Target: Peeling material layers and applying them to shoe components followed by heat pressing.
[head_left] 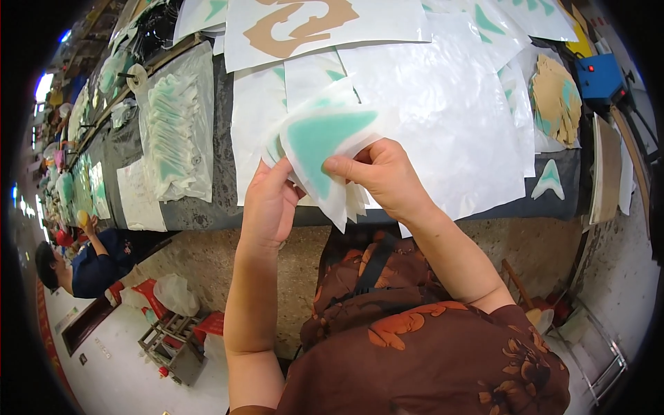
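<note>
Between my hands is a small stack of thin white sheets with a green boomerang-like shape [324, 138] on the top one. My left hand [268, 207] grips the stack's left edge, thumb in front and fingers partly behind. With its thumb on the green shape, my right hand [391, 176] pinches the right side of the top sheet. More white layers fan out beneath. Under the stack lie large glossy white sheets [443, 117] on the dark table [221, 152].
A clear bag [180, 131] of several similar pieces lies at left. Brown cut pieces [555, 100], a loose green-and-white piece [548, 180] and a blue box [600, 77] are at right. A white sheet with a brown shape [398, 31] lies at the back. Another person [97, 263] works far left.
</note>
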The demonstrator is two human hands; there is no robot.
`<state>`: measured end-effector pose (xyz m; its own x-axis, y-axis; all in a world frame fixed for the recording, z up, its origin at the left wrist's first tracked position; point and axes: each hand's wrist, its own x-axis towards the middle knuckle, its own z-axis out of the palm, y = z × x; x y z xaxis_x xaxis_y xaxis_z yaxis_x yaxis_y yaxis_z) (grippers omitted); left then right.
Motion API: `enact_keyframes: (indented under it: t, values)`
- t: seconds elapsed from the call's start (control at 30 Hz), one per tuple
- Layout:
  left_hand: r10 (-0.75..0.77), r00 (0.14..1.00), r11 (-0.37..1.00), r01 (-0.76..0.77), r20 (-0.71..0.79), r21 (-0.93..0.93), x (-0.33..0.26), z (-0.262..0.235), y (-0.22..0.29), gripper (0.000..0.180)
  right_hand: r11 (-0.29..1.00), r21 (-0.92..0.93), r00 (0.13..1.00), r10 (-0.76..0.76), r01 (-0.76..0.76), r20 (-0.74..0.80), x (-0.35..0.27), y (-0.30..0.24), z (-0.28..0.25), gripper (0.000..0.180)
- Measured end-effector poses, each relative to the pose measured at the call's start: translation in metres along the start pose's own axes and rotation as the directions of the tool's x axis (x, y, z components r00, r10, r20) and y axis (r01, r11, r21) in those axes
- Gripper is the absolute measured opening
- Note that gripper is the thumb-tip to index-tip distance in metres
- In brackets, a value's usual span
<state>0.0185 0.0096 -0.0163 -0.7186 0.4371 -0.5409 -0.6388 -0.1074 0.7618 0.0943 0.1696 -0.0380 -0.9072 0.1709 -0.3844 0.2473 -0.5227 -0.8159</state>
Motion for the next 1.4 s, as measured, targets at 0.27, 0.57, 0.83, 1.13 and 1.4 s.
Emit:
enact_keyframes:
  t: [0.27, 0.57, 0.83, 1.13, 1.4]
  values:
    - [0.022, 0.999, 0.998, -0.02, 0.032, -0.051, 0.001, -0.005, -0.005, 0.042, 0.981, -0.189, 0.999, -0.034, 0.035, 0.012, 0.003, 0.01, 0.0, 0.024]
    - [0.007, 1.0, 0.989, -0.007, -0.005, -0.145, -0.001, -0.017, -0.005, 0.043, 0.972, 0.212, 0.995, 0.092, -0.097, 0.033, 0.004, -0.008, -0.028, 0.026]
    - [-0.096, 0.993, 0.925, 0.114, 0.068, -0.363, -0.004, -0.031, -0.016, 0.043, 0.984, 0.132, 0.992, 0.125, -0.12, -0.032, 0.005, -0.01, -0.016, 0.037]
    - [0.027, 0.999, 0.976, -0.036, -0.044, -0.214, -0.017, -0.037, -0.018, 0.044, 0.991, 0.041, 0.992, 0.128, -0.129, 0.014, 0.017, 0.003, 0.009, 0.048]
    - [0.116, 0.982, 0.974, -0.141, -0.146, -0.176, -0.03, -0.073, -0.009, 0.042, 0.96, -0.067, 0.948, 0.278, -0.27, 0.156, 0.03, 0.012, 0.038, 0.045]
